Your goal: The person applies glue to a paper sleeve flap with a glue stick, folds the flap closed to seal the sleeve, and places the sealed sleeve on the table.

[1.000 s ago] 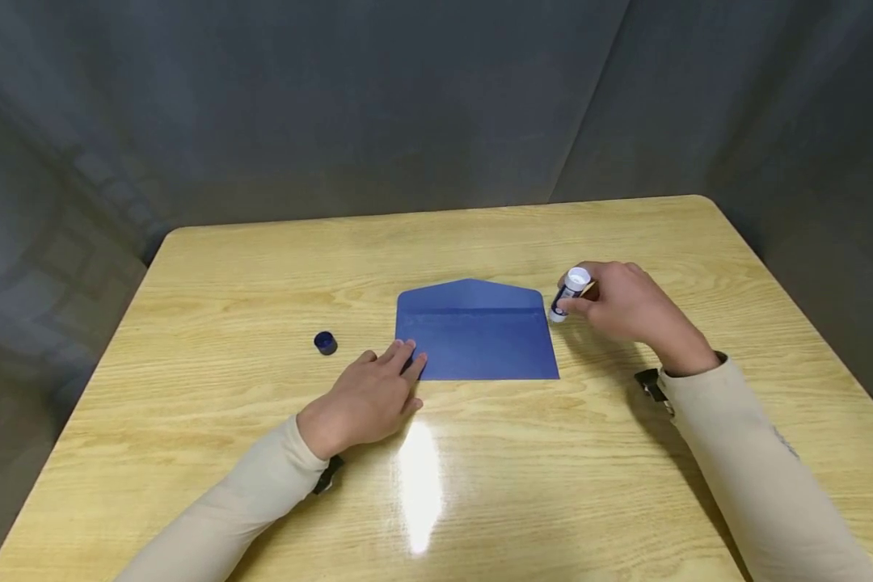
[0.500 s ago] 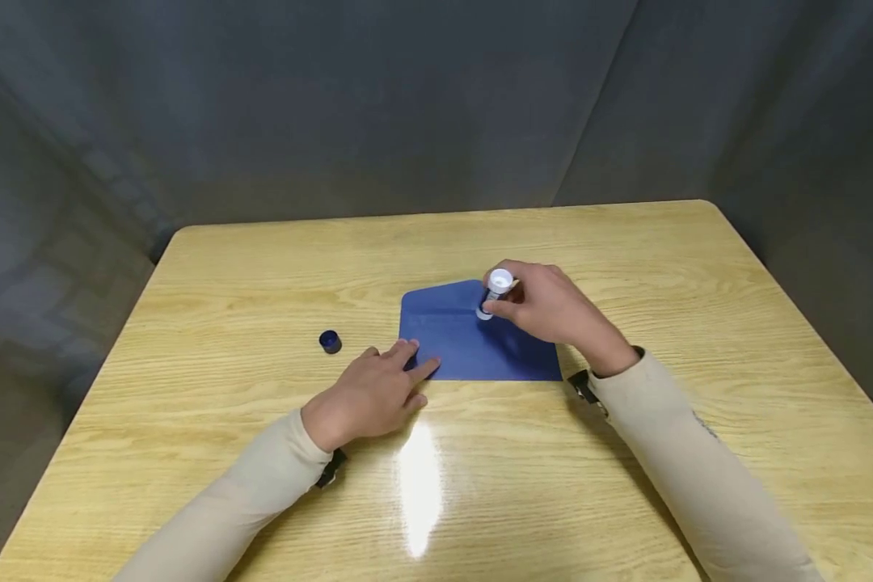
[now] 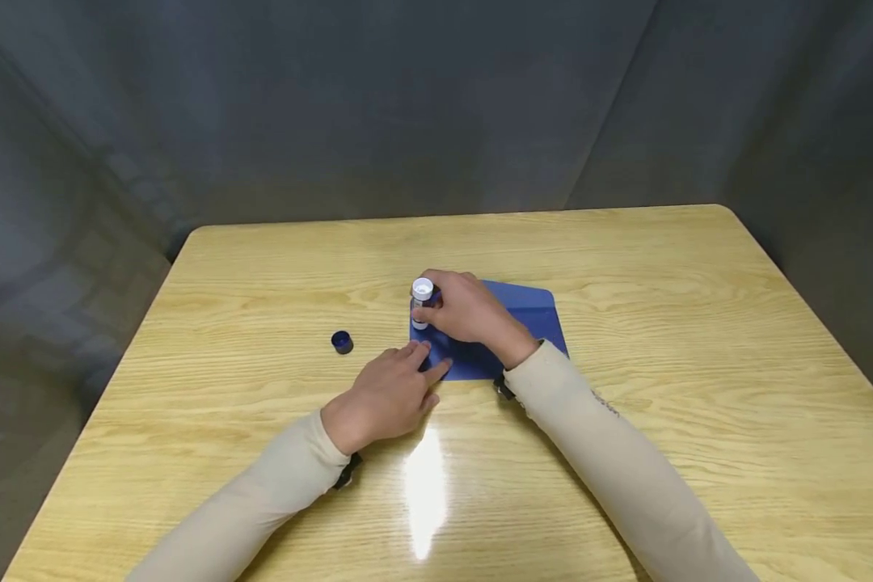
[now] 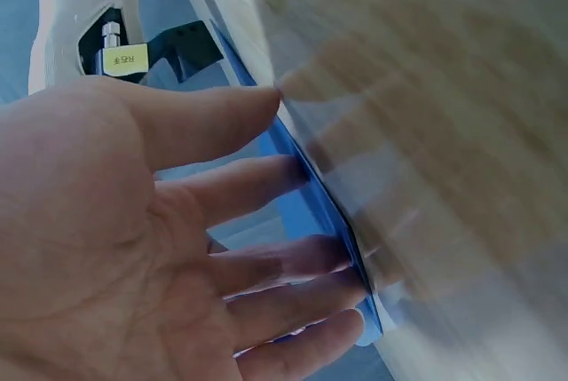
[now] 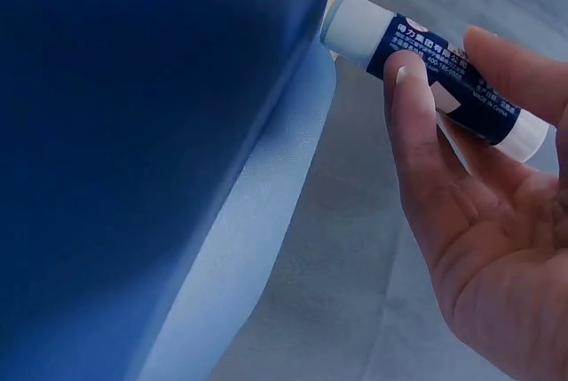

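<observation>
A blue envelope (image 3: 531, 323) lies on the wooden table with its pointed flap (image 3: 516, 294) unfolded toward the far side. My right hand (image 3: 469, 311) grips a glue stick (image 3: 422, 303) between thumb and fingers, white base up, its lower end at the envelope's left side near the flap fold. In the right wrist view the glue stick (image 5: 444, 75) shows a dark blue label with white print, its white end right at the envelope (image 5: 240, 168). My left hand (image 3: 389, 396) rests with spread, fairly straight fingertips on the envelope's near left corner, as the left wrist view (image 4: 266, 248) also shows.
A dark blue cap (image 3: 342, 342) stands on the table (image 3: 262, 299) left of the envelope, hollow side up. A grey curtain (image 3: 378, 105) hangs behind the table's far edge. Small black devices sit at both wrists.
My right hand has carried the glue stick leftward, from just beyond the envelope's right edge across to its left side. The left hand has stayed at the near left corner.
</observation>
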A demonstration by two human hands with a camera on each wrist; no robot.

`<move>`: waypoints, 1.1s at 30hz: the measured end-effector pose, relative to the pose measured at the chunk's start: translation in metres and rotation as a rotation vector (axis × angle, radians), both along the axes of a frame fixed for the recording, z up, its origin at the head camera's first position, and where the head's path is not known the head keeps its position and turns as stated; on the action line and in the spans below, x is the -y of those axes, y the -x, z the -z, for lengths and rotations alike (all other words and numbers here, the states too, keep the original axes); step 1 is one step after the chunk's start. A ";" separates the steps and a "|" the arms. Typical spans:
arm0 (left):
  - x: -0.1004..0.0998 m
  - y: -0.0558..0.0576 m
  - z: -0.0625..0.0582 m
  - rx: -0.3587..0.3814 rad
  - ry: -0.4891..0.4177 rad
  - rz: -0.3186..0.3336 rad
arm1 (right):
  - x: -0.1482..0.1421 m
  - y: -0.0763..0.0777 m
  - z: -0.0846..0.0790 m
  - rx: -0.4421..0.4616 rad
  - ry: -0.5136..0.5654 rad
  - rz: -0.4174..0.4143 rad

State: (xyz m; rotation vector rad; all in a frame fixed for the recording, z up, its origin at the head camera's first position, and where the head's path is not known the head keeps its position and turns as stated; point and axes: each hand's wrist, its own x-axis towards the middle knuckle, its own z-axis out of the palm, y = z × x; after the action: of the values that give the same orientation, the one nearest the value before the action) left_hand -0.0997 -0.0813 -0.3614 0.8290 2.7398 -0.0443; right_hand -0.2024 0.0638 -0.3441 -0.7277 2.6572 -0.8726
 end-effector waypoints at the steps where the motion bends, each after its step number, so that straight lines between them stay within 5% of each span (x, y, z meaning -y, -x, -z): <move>1: -0.001 0.000 0.000 0.000 -0.004 0.004 | 0.001 0.000 0.000 -0.002 -0.001 0.004; 12: -0.007 0.001 -0.003 0.062 0.020 -0.020 | -0.003 -0.002 -0.002 -0.030 -0.006 0.000; 33: -0.006 0.001 -0.004 0.071 0.033 -0.015 | -0.013 -0.003 0.000 -0.057 -0.126 0.026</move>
State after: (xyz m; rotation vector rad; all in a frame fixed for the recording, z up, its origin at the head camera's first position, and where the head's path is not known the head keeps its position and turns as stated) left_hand -0.1007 -0.0755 -0.3579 0.7867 2.6716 -0.0558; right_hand -0.1989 0.0769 -0.3441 -0.6991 2.7485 -0.6933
